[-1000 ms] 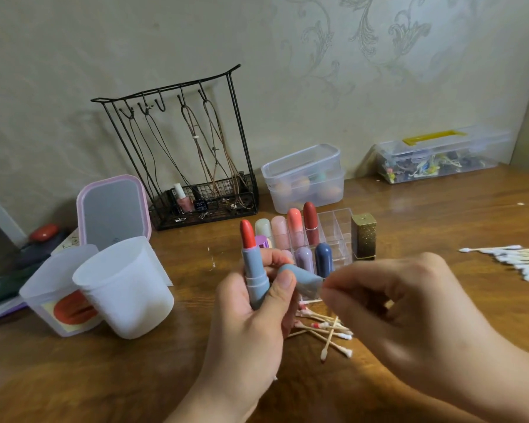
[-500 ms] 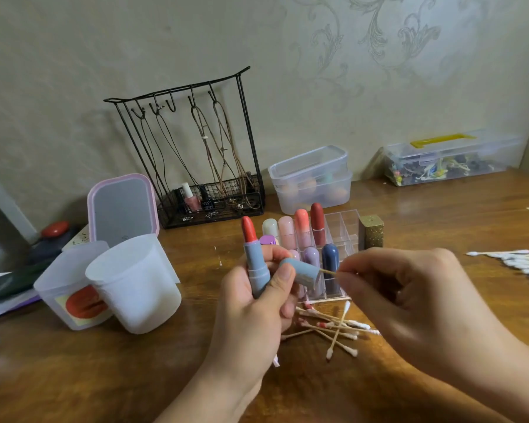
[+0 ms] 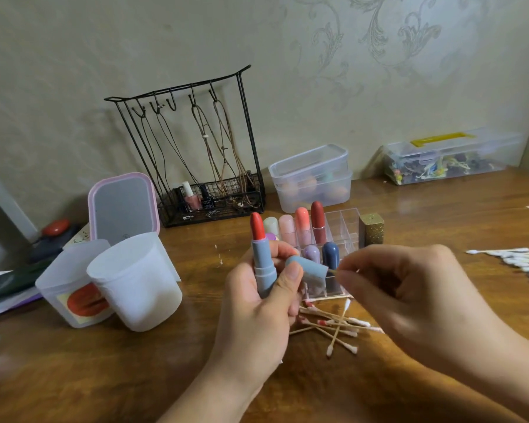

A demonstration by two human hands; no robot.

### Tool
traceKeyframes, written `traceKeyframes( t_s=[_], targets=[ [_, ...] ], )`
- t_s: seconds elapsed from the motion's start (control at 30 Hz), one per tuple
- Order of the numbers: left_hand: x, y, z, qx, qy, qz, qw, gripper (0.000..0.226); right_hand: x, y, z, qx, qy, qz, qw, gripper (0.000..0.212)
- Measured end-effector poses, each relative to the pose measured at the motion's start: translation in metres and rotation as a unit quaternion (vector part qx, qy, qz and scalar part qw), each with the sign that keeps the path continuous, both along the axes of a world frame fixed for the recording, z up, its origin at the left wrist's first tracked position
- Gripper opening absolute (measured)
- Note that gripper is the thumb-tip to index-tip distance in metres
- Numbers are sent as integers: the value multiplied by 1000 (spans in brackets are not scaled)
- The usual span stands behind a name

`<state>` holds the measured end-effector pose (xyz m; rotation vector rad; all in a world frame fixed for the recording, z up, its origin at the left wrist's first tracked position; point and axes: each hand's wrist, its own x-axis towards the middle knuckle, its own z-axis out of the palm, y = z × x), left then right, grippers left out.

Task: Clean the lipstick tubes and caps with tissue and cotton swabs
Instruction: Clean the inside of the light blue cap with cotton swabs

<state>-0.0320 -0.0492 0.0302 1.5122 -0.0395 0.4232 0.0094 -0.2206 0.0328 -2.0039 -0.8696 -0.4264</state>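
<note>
Pretty dim, warm indoor light with soft shadows, a bit of glare on the wooden table [image 3: 440, 215] near the left edge, wide-angle bending at the corners, and the right hand [image 3: 409, 294] slightly motion-blurred.

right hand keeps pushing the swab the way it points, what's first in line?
The blue cap held in the left hand. The right hand pinches the cotton swab, which points left into the cap's open end; how deep it sits is hidden.

The right hand [image 3: 403, 288] has pushed its cotton swab [image 3: 333, 271] deeper into the blue cap [image 3: 310, 265].
</note>
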Motion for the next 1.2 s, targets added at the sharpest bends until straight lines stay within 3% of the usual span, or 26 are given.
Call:
traceKeyframes(
  t_s=[0.1, 0.2, 0.33, 0.43, 0.57, 0.73, 0.87, 1.0, 1.1, 1.2],
  targets=[
    [3, 3, -2, 1, 7, 26, 1000, 9, -4, 4, 1, -52, -8, 17, 998, 14],
    [4, 7, 0, -5, 9, 25, 1000, 9, -3, 1, 2, -14, -2, 4, 1000, 14],
    [5, 9, 0, 17, 15, 35, 999, 10, -2, 2, 4, -96, 21, 18, 995, 13],
    [5, 9, 0, -9, 28, 26, 999, 10, -2, 0, 6, -52, 12, 8, 999, 12],
    [4, 9, 4, -16, 27, 21, 999, 9, -3, -1, 9, -99, 27, 30, 994, 15],
    [3, 10, 4, -28, 34, 20, 999, 10, 0, -3, 8, -55, 13, 10, 998, 15],
    [3, 11, 2, -29, 37, 34, 998, 9, -4, -2, 12, -70, 49, 78, 993, 16],
    [3, 10, 5, -57, 32, 18, 998, 10, 2, -4, 9, -60, 2, 2, 998, 14],
    [4, 11, 5, -71, 36, 28, 996, 11, -4, -3, 12, -93, 37, 76, 992, 14],
    [4, 14, 10, -120, 33, 18, 992, 18, -2, -7, 16, -33, 88, 128, 987, 11]
  ],
)
